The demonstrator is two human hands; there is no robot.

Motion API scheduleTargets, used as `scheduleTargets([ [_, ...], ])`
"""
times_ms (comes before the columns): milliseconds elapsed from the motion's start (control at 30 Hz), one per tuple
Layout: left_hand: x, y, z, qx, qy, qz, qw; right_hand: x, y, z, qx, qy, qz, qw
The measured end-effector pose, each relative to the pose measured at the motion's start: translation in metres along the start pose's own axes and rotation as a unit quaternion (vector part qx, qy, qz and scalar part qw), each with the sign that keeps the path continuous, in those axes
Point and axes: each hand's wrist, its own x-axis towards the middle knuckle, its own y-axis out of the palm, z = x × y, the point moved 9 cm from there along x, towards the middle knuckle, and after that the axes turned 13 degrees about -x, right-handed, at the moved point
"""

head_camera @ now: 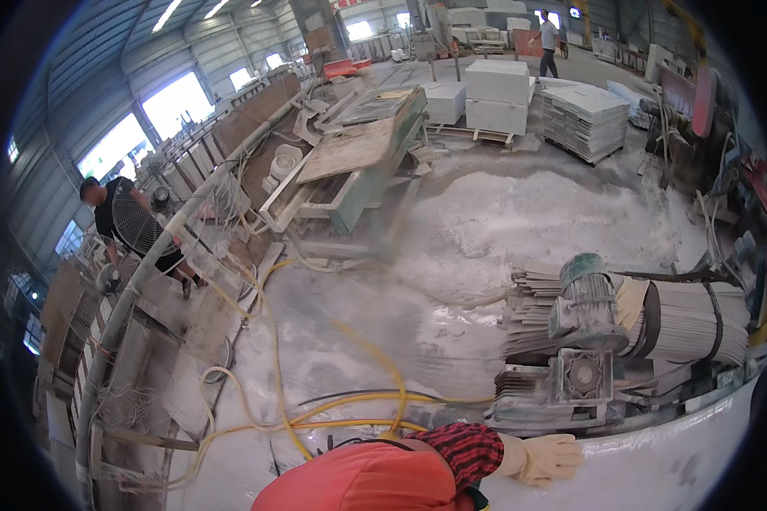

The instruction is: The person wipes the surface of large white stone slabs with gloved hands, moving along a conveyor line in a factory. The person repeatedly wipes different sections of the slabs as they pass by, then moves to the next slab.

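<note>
My left hand, in a cream rubber glove below a red and black patterned sleeve, lies flat on a glossy white surface at the lower right. Its fingers point right, and it grips nothing. My right hand is out of view. Red clothing covers my arm or shoulder at the bottom edge. Just beyond the glove stands a dusty electric motor with a gearbox. Beside the motor are layered, pleated grey parts with dark bands, and what looks like another cream glove lies there.
Yellow hoses loop over the wet, dusty floor. A long pipe crosses the left side, near a person in dark clothes and a fan. Farther off are a green-sided frame, white blocks, stacked slabs and another person.
</note>
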Motion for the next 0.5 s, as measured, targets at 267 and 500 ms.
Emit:
scheduleTargets([
  [267, -0.010, -0.013, -0.011, 0.033, 0.028, -0.060, 0.997, 0.019, 0.014, 0.003, -0.001, 0.001, 0.017, 1.000],
  [500, -0.008, -0.003, -0.002, -0.022, -0.023, 0.029, 0.999, 0.029, 0.051, -0.013, -0.081, 0.001, -0.017, 0.997],
])
